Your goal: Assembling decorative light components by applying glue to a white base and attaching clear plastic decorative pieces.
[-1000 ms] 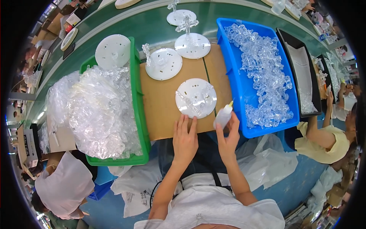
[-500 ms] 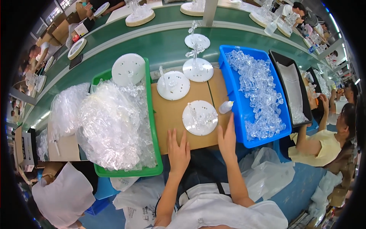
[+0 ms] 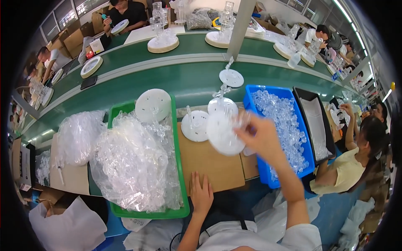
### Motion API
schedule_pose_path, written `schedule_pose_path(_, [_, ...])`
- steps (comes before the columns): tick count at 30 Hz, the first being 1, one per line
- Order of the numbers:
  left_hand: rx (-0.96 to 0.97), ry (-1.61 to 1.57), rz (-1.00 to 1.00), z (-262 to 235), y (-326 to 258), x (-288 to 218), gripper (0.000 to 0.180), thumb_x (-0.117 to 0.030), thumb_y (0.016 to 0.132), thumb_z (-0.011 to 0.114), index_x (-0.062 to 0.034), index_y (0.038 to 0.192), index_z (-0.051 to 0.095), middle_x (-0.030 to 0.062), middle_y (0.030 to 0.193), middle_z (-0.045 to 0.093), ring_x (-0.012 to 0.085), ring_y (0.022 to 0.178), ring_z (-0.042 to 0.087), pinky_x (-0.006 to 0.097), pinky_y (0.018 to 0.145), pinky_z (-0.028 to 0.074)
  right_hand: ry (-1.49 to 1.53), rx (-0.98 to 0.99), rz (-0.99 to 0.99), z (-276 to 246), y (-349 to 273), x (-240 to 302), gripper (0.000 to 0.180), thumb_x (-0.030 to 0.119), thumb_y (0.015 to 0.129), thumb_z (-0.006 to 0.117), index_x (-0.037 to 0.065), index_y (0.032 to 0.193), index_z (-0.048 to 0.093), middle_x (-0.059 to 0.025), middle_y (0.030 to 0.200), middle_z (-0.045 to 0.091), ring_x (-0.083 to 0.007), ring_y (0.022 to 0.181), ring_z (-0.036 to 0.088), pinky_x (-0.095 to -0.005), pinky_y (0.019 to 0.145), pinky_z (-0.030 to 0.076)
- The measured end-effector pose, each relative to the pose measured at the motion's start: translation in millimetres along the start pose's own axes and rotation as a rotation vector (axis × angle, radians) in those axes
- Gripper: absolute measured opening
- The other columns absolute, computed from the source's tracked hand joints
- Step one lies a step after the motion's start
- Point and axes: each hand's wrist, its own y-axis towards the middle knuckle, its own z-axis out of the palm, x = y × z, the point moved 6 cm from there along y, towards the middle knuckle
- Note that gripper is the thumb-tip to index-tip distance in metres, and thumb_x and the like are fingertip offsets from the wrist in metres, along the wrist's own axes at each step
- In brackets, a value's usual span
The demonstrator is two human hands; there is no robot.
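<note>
My left hand [image 3: 202,194] lies flat on the brown cardboard [image 3: 215,167] near its front edge, fingers spread, holding nothing. Blurred by motion, my right hand [image 3: 264,138] is closed at the right side of a white round disc [image 3: 224,138], which carries transparent plastic parts. Fingers and thumb appear to pinch it there; the exact grip point is smeared. Just beyond are another white disc [image 3: 194,133] with an upright transparent piece and a further disc [image 3: 228,104], partly hidden. Below my right hand, a small white bottle [image 3: 248,151] is mostly covered.
At left stands a green bin [image 3: 183,196] heaped with bagged transparent parts, a white disc [image 3: 153,102] on its far end. A blue bin [image 3: 274,183] of transparent pieces and a black tray [image 3: 320,161] are at right. Beyond runs a green conveyor [image 3: 176,75]; a co-worker [image 3: 339,163] sits at right.
My right hand has risen from the cardboard onto the nearest disc, which has moved away toward the other discs. My left hand stays on the cardboard. The whole view has tilted upward.
</note>
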Motion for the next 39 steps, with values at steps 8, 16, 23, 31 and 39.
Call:
schedule_pose_path(8, [0.017,0.056,0.031,3.1,-1.1,-2.3,0.041,-0.014,0.085,0.057,-0.0033,0.125,0.053,0.0255,0.134,0.042,0.0431,0.127,0.039,0.052,0.103,0.035,-0.458,0.0,-0.246,70.8,292.9,-56.0,0.034,0.035,0.07,0.071,0.004,0.084,0.067,-0.0177,0.081,0.066,-0.035,0.073,0.064,-0.0429,0.066,0.05])
schedule_pose_path(16, [0.027,0.119,0.043,11.1,-7.5,-0.1,0.043,-0.015,0.081,0.059,-0.0047,0.123,0.055,0.0245,0.132,0.043,0.0424,0.124,0.043,0.051,0.101,0.039,-0.34,0.603,-0.212,132.0,336.1,-154.6,0.069,0.042,0.066,0.075,0.007,0.123,0.059,-0.0141,0.112,0.065,-0.0303,0.107,0.06,-0.0391,0.089,0.047])
schedule_pose_path(23, [-0.032,0.074,0.082,11.3,-0.8,-11.4,0.043,-0.015,0.081,0.059,-0.0038,0.122,0.055,0.0247,0.129,0.047,0.0425,0.122,0.044,0.05,0.1,0.039,-1.131,0.569,-0.04,-67.3,338.4,-333.0,0.054,0.007,0.062,0.076,0.02,0.114,0.066,-0.0144,0.107,0.064,-0.0311,0.099,0.062,-0.0418,0.088,0.05])
schedule_pose_path(31, [-0.034,0.035,0.036,3.6,1.7,-1.1,0.039,-0.013,0.081,0.058,-0.0019,0.118,0.056,0.0247,0.129,0.047,0.0408,0.122,0.045,0.05,0.102,0.037,-0.823,-0.041,-0.458,-115.6,278.1,-194.4,0.02,0.01,0.08,0.064,0.006,0.1,0.068,-0.0131,0.091,0.066,-0.0305,0.078,0.065,-0.0359,0.071,0.051])
schedule_pose_path(39, [-0.197,-0.257,-0.066,-11.1,-22.9,2.5,0.034,-0.01,0.082,0.058,-0.0026,0.115,0.057,0.023,0.127,0.048,0.0402,0.123,0.045,0.047,0.102,0.038,-0.626,0.358,-0.872,4.8,43.9,28.3,0.024,0.006,0.073,0.06,0.012,0.095,0.067,-0.0071,0.082,0.062,-0.0241,0.08,0.063,-0.0345,0.062,0.051])
